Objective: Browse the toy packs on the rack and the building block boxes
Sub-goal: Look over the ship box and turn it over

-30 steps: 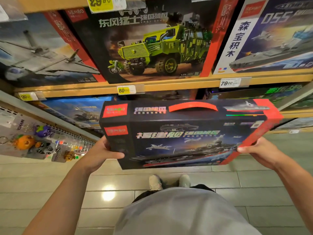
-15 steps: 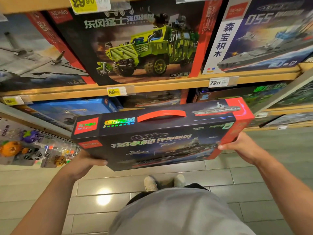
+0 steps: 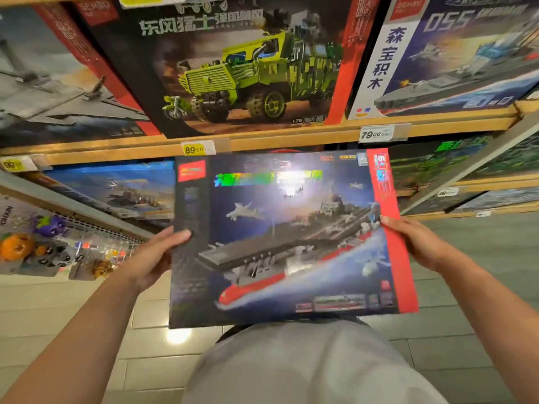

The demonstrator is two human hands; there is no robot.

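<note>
I hold a large dark building block box (image 3: 285, 237) with an aircraft carrier picture, its front face turned up toward me. My left hand (image 3: 151, 255) grips its left edge, thumb on the front. My right hand (image 3: 414, 243) grips the red right edge the same way. On the shelf above stand a box with a green military truck (image 3: 233, 68), a grey ship box (image 3: 52, 83) to its left and a 055 warship box (image 3: 455, 53) to its right. Small toy packs (image 3: 43, 249) hang on a rack at the lower left.
Wooden shelf edges (image 3: 262, 138) carry price tags 89.00 (image 3: 194, 149) and 79.00 (image 3: 374, 134). More boxes lie on lower shelves left (image 3: 116, 188) and right (image 3: 437, 161). Grey tiled floor (image 3: 466, 316) lies below, with my grey shirt at the bottom centre.
I have tilted the box from top-edge-with-handle facing me to its front face toward me. Both hands kept their grip on the side edges and rose slightly.
</note>
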